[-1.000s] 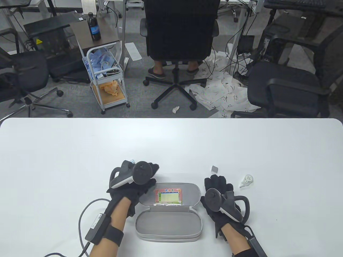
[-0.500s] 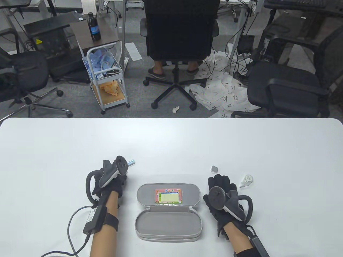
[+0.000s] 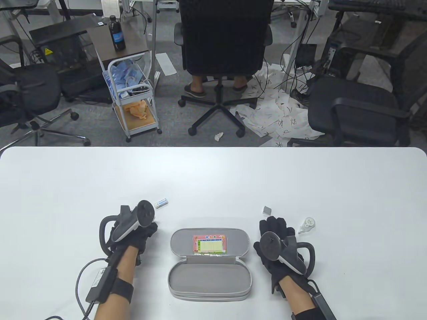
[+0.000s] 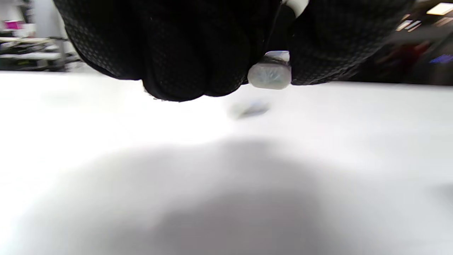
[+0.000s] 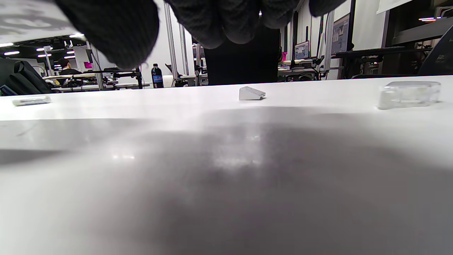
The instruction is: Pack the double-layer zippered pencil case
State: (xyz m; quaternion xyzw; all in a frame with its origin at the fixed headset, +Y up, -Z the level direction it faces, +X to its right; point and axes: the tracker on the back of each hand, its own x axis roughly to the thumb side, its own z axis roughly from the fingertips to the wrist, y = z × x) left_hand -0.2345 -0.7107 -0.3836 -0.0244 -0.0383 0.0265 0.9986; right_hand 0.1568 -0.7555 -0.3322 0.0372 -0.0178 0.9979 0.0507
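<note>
The grey pencil case (image 3: 210,276) lies open near the table's front, with a colourful card (image 3: 210,245) in its far half. My left hand (image 3: 138,230) rests on the table left of the case. In the left wrist view its curled fingers (image 4: 184,53) grip a small whitish cylinder (image 4: 269,73). My right hand (image 3: 275,235) rests flat on the table right of the case, fingers spread and empty. A small tube (image 3: 161,203) lies beyond my left hand. A grey block (image 3: 267,210) and a correction tape (image 3: 307,226) lie beyond my right hand.
The right wrist view shows the grey block (image 5: 251,93), the correction tape (image 5: 408,94) and the tube (image 5: 31,101) on the white table (image 3: 213,173). Office chairs and a cart stand beyond its far edge.
My left hand has drawn away from the case's left end, moving left and toward me. My right hand has shifted slightly right. The case and loose items have not moved.
</note>
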